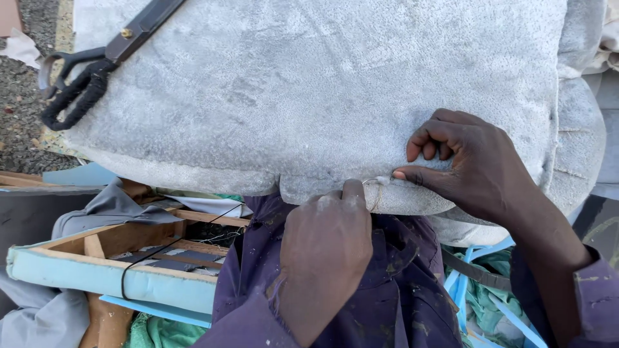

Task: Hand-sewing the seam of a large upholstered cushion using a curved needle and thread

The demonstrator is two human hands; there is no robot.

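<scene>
The big pale-grey plush fabric cushion sits right above both hands, its seam edge along the bottom. Left hand is clenched, thumb up against the seam by a thin curved needle — right hand pinches the seam fabric just beside it. Soft, fuzzy, slightly scuffed — black-handled shears lie on its top-left corner.

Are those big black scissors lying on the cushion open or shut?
Shut. The scissors lie flat on the grey cushion, blades together as one dark bar and the two handle loops side by side; neither hand touches them.
</scene>
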